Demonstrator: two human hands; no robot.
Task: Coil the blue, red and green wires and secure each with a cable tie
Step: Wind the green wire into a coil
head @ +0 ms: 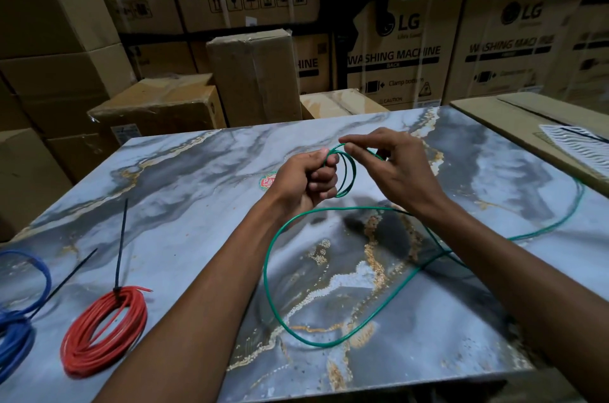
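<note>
The left hand grips small loops of the green wire in curled fingers; the right hand pinches the top loop just beside it. Below the loops, slack wire lies on the marble table. Far left of them lie the tied red coil and blue coil.

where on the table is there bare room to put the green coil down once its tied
Bare marble lies between the red coil and the left hand, and along the table's far edge. The near right is crowded by loose green wire. The near left holds the blue coil and the red coil.
</note>
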